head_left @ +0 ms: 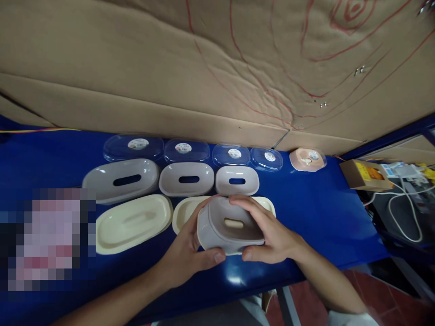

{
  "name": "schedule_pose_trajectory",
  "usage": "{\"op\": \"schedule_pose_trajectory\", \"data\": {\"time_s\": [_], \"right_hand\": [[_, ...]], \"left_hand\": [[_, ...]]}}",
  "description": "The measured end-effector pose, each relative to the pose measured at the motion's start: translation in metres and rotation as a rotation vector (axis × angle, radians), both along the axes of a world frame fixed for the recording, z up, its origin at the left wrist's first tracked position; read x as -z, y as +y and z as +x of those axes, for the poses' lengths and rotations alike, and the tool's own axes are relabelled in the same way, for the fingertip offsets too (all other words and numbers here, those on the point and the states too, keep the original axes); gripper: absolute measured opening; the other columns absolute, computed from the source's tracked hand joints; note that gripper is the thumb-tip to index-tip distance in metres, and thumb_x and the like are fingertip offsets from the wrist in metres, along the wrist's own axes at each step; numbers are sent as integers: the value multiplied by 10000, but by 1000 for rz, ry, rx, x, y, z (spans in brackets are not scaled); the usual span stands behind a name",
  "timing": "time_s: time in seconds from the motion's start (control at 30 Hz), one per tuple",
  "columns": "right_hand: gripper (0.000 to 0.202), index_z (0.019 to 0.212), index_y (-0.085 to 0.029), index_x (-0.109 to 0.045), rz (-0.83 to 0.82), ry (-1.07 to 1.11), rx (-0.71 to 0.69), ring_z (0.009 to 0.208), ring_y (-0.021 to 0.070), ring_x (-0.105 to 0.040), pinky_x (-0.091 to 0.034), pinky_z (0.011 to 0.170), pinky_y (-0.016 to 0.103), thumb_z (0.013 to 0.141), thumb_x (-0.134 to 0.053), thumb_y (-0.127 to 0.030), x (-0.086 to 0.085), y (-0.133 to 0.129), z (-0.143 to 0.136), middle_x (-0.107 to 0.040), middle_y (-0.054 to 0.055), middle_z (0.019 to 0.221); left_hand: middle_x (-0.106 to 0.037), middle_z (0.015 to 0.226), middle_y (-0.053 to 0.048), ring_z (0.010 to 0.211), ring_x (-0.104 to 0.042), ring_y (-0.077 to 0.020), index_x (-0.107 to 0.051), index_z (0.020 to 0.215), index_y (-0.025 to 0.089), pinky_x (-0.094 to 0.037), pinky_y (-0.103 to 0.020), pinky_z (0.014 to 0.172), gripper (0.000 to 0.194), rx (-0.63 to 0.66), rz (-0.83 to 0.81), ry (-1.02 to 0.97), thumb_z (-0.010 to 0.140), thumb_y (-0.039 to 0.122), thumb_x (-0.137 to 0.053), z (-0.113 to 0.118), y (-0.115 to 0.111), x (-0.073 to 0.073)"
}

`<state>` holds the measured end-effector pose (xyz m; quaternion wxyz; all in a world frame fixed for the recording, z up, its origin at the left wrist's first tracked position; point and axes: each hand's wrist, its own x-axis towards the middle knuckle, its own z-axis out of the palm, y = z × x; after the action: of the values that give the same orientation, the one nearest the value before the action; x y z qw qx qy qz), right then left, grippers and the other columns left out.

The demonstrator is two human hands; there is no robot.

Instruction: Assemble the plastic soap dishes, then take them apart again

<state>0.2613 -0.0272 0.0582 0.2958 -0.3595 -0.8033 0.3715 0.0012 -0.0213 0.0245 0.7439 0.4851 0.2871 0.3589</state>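
Both my hands hold a small grey oval plastic container (212,228) with a slot through its base. My left hand (185,246) wraps its left end, thumb along the near side. On the right end, my right hand (268,235) has its fingers over the far rim and its thumb at the near side. Beneath and behind it lie cream oval trays, partly hidden: one tray (181,213) to the left and another edge (270,206) to the right. A larger cream tray (136,222) lies farther left.
Three slotted grey containers (186,179) stand in a row behind the trays. Several clear lids (192,151) with round stickers line the back. A peach container (306,160) sits back right on the blue table (326,217). A cardboard box (360,179) and cables are at right.
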Motion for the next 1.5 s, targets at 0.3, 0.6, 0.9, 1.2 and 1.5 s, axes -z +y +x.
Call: {"op": "schedule_pose_trajectory", "data": {"time_s": [0.3,0.6,0.9,1.2,1.5], "right_hand": [[696,1591,-320,-482,-142,128,197,1484,351,-557,-495,1220,529,1032,-532,-731,3,-7,7,-564,106,1604],[710,1444,-370,-552,141,-323,643,1573,393,-438,-288,1340,646,845,-874,-575,-21,24,140,-549,71,1589],[692,1514,-388,-506,-103,-572,427,1636,405,-357,-275,1316,718,915,-788,-587,3,28,141,-419,87,1736],[966,1645,-433,-400,-215,-492,593,1673,418,-269,-349,1311,691,827,-820,-730,2,25,161,-320,54,1798],[986,1671,-398,-367,-224,-442,536,1710,383,-145,-194,1373,657,849,-804,-726,11,38,145,-283,50,1820]], "left_hand": [[-586,1594,-153,1417,-631,-369,-471,1603,305,-547,-445,1161,954,-4,-49,-69,804,537,-938,-2,1,-11],[-494,1693,-104,1492,-571,-328,-441,1635,415,-518,-402,1180,921,86,-40,-201,852,456,-923,-4,-8,-11],[-458,1707,-126,1543,-495,-385,-389,1658,416,-413,-560,1262,1002,147,-33,-149,824,449,-944,-4,-8,-6],[-419,1726,-130,1542,-479,-429,-362,1666,430,-317,-671,1291,1071,207,-4,-98,790,386,-976,-6,-11,-10],[-424,1721,-110,1563,-444,-435,-375,1661,452,-219,-715,1313,1109,211,83,-32,750,366,-1001,-5,-12,-13]]}}
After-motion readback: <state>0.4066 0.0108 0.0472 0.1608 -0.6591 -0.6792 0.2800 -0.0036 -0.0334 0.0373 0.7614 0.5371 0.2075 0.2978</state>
